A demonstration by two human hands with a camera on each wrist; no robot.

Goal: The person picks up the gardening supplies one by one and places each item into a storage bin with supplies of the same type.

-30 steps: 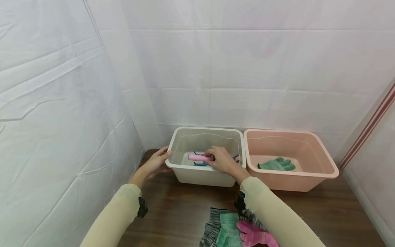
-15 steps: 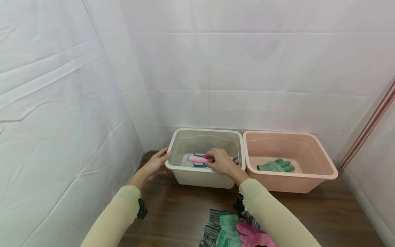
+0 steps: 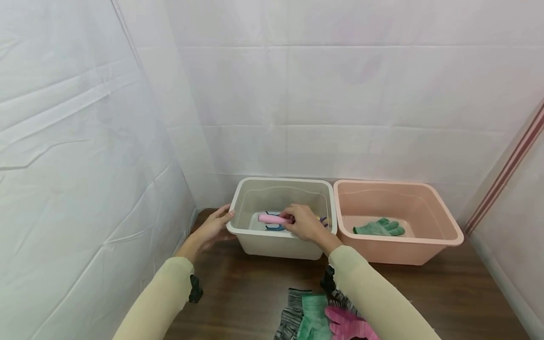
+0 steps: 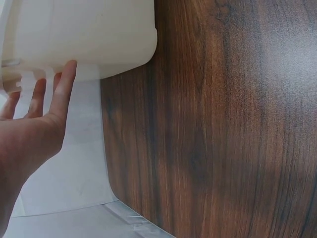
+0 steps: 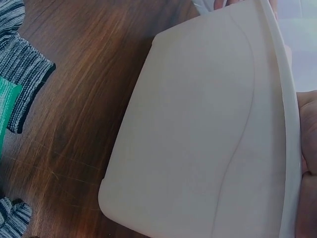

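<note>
My right hand [image 3: 301, 222] reaches over the front rim of the white plastic tub [image 3: 281, 245] and pinches one end of a pink cylinder [image 3: 270, 218]. The cylinder lies crosswise above the tub's floor; its exact kind cannot be made out. Blue-framed items [image 3: 274, 227] sit under it, and purple and yellow bits [image 3: 324, 220] show by the wrist. At the tub's left end, my left hand [image 3: 214, 226] holds the rim, thumb at the edge. The left wrist view shows its fingers [image 4: 63, 94] against the outer wall. In the right wrist view the tub wall hides the cylinder.
A peach tub [image 3: 395, 245] stands right beside the white one, with a green glove [image 3: 379, 227] inside. On the wooden table [image 3: 242, 283] in front lie a grey striped glove [image 3: 291, 314], a green one [image 3: 314, 316] and a pink one [image 3: 350, 326]. White sheeting [image 3: 272, 94] walls the table.
Both hands and the pink cylinder keep almost the same place. The view has shifted very slightly.
</note>
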